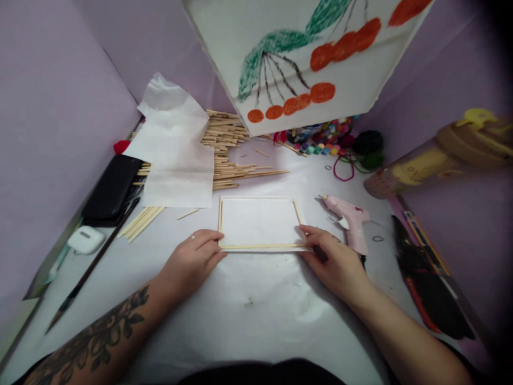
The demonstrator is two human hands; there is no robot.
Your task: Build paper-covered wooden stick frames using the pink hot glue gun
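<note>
A white rectangular card [258, 222] lies in front of me, edged with thin wooden sticks [260, 246] along its sides. My left hand [200, 251] pinches the near left corner, thumb below and fingers on top. At the near right corner, my right hand [331, 259] grips the card in the same way, its index finger on the right-hand stick. A pink glue gun [352, 219] lies just beyond my right hand, its nozzle pointing left. A short loose stick [188, 214] rests beyond my left hand.
Wooden sticks [226, 131] are piled at the back, partly under crumpled white paper [178, 176]. A cherry drawing [288, 75] overhangs the back. At left are a black case [112, 187], white earbud case [86, 240] and paintbrush [94, 262]; at right, a tumbler [420, 166] and pliers [433, 289].
</note>
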